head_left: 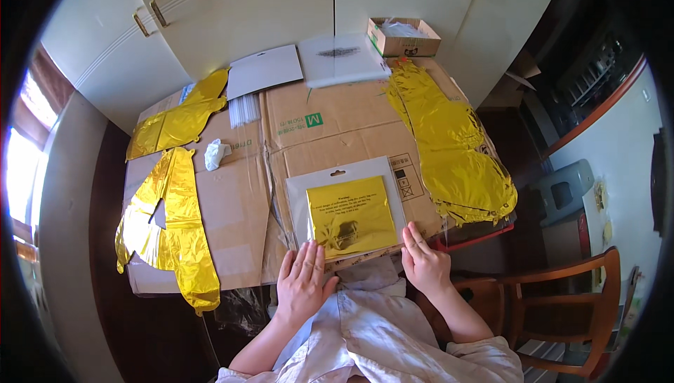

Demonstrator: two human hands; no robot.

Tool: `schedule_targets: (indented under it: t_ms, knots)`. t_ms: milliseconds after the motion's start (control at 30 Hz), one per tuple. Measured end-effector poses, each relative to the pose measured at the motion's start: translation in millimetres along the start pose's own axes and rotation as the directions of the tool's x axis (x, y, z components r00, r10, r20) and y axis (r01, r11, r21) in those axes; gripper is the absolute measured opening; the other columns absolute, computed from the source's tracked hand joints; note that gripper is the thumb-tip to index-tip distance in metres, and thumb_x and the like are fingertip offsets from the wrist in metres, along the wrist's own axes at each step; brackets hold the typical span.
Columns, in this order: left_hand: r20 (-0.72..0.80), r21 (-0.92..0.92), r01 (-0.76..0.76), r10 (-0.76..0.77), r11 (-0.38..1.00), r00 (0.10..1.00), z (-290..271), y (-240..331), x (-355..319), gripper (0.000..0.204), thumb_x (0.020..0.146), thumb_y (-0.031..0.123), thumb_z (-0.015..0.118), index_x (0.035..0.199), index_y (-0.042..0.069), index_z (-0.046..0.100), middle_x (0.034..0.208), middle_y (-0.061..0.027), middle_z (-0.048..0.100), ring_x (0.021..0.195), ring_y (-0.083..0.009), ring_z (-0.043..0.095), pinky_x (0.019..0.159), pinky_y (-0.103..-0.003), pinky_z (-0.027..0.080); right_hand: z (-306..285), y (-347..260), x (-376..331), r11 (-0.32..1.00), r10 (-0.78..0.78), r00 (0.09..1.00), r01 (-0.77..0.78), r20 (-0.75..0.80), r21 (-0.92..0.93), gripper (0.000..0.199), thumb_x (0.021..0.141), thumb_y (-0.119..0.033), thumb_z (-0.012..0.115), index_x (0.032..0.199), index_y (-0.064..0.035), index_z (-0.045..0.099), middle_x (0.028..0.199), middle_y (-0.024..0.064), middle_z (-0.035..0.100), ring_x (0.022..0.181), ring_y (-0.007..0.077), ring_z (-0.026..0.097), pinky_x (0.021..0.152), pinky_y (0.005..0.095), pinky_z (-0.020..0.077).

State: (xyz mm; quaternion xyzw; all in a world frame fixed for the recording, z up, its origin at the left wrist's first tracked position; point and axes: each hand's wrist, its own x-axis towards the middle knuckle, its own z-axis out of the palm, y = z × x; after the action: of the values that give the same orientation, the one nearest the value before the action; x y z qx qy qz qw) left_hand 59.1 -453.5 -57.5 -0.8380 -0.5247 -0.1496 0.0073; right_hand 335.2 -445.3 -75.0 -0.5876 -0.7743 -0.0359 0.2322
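Note:
A folded gold foil piece (361,225) lies in a clear plastic bag over a white card (300,190) with a hanging hole, near the table's front edge. Dark print shows over the foil. My left hand (302,278) rests at the pack's lower left corner, its fingers stretched out and nothing in them. By the lower right corner is my right hand (425,263), with two fingers extended and the others partly bent; it holds nothing visible. Whether the fingertips press on the bag's edge is hard to make out.
Flat foil balloons lie at left (186,228), far left (175,120) and in a pile at right (453,148). Beyond are white cards (265,70), clear bags (337,60), straws (244,109) and a small box (421,47). A crumpled white wad (214,155) and wooden chair (607,292) also appear.

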Motion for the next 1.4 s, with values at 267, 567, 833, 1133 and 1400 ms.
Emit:
schedule_targets:
  t_ms: [267, 567, 833, 1133, 1400]
  knots:
    - [-0.068, -0.257, -0.033, 0.016, 0.966, 0.998, -9, -14, -18, 0.051, 0.084, 0.025, 0.069, 0.126, -0.002, 0.056, 0.131, -0.0188, 0.057, 0.125, -0.0325, 0.054, 0.106, -0.045, 0.039, 8, -7, -29, 0.33, 0.51, 0.837, -0.403, 0.198, 0.854, 0.031, 0.09, -0.007, 0.065, 0.118, -0.0006, 0.053, 0.099, 0.0091, 0.067, 0.067, 0.0071, 0.06, 0.061, 0.0215, 0.0498]
    - [-0.086, -0.274, -0.063, 0.041, 0.96, 0.995, -19, -14, -16, 0.043, 0.083, 0.02, 0.068, 0.121, 0.0, 0.06, 0.126, -0.0147, 0.061, 0.122, -0.0295, 0.055, 0.103, -0.043, 0.041, 28, -4, -32, 0.248, 0.508, 0.819, -0.436, 0.267, 0.865, 0.03, 0.09, -0.015, 0.071, 0.108, -0.0024, 0.05, 0.069, -0.0038, 0.052, 0.062, 0.0035, 0.046, 0.056, 0.0208, 0.0373]
    - [-0.175, -0.083, -0.015, 0.001, 0.996, 0.985, -18, -8, -15, 0.042, 0.078, 0.019, 0.07, 0.117, 0.005, 0.064, 0.122, -0.0103, 0.06, 0.113, -0.0307, 0.057, 0.089, -0.042, 0.044, 14, -16, -40, -0.062, 0.363, 0.722, -0.612, 0.589, 0.788, 0.017, 0.096, -0.02, 0.061, 0.087, -0.0051, 0.061, 0.071, -0.0083, 0.05, 0.061, 0.0005, 0.04, 0.054, 0.0191, 0.0314]
    - [-0.086, -0.118, 0.157, -0.167, 0.981, 0.982, -16, -19, 24, 0.012, 0.083, 0.018, 0.064, 0.084, 0.007, 0.059, 0.08, -0.0093, 0.06, 0.077, -0.0288, 0.059, 0.069, -0.04, 0.047, 12, -32, -41, 0.09, 0.335, 0.815, -0.528, 0.473, 0.845, 0.013, 0.097, -0.016, 0.06, 0.091, -0.0046, 0.062, 0.073, -0.0083, 0.05, 0.061, 0.0001, 0.039, 0.053, 0.0202, 0.0302]
    - [-0.004, -0.218, 0.305, -0.313, 0.927, 0.95, 4, -28, 57, 0.016, 0.08, 0.017, 0.064, 0.083, 0.004, 0.055, 0.077, -0.0143, 0.059, 0.074, -0.0333, 0.062, 0.067, -0.043, 0.052, 15, -30, -43, 0.216, 0.337, 0.82, -0.546, 0.463, 0.809, 0.019, 0.098, -0.018, 0.057, 0.089, -0.0018, 0.06, 0.072, -0.006, 0.051, 0.065, 0.0013, 0.043, 0.057, 0.0208, 0.0356]
